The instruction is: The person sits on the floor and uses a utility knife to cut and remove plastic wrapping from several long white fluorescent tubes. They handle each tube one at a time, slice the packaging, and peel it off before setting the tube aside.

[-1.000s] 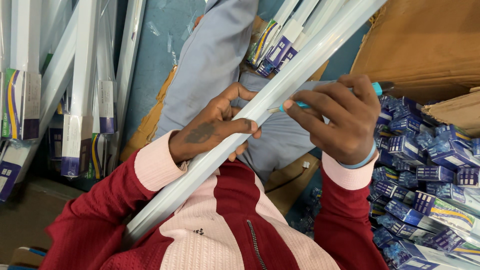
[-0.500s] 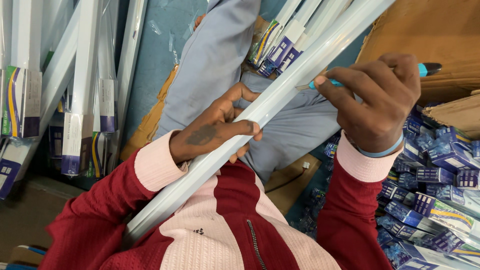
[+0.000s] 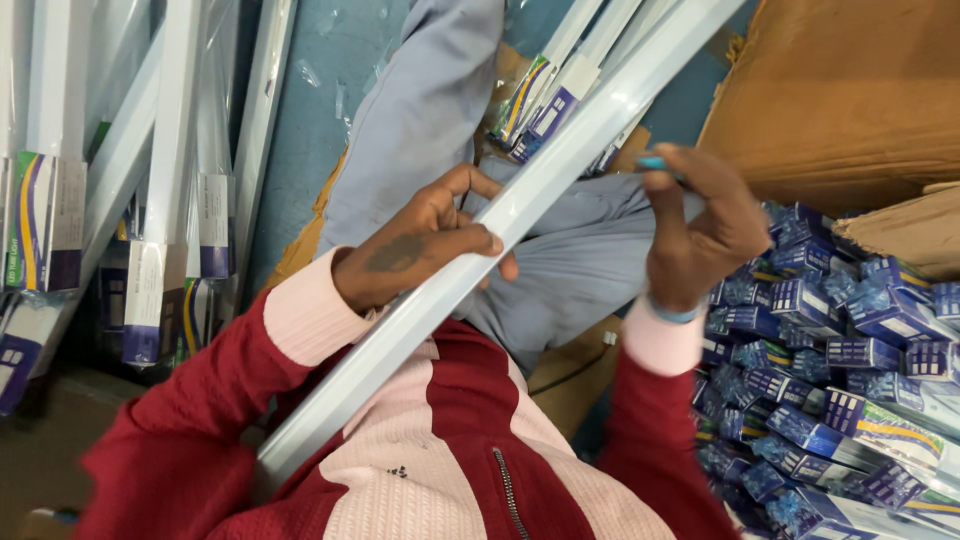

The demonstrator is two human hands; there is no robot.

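Setting: blue wall (image 3: 300, 150) behind, with brown cardboard sheets (image 3: 850, 90) at upper right and the person's grey-trousered legs (image 3: 560, 250) below the work.
Long fixture: a long white plastic tube-light batten (image 3: 560, 180) runs on a slant from the lower left, against the red-and-pink sweater (image 3: 440, 450), up to the top right edge of the view, lying across the lap.
Left hand: the left hand (image 3: 420, 250) is closed around the batten near its middle, fingers curled over the top and thumb under it.
Right hand: the right hand (image 3: 700, 230) sits just beside the batten's right edge, fingers pinched shut on a slim turquoise pen (image 3: 655, 162), whose tip end is next to the batten; whether it touches cannot be told.
Left side: white tube lights in clear plastic sleeves with coloured end labels (image 3: 170, 200) lean upright against the wall.
Right side: a heap of small blue and white cartons (image 3: 830, 380) lies near the right arm.
Top centre: more sleeved tubes (image 3: 550, 100) lie behind the batten.
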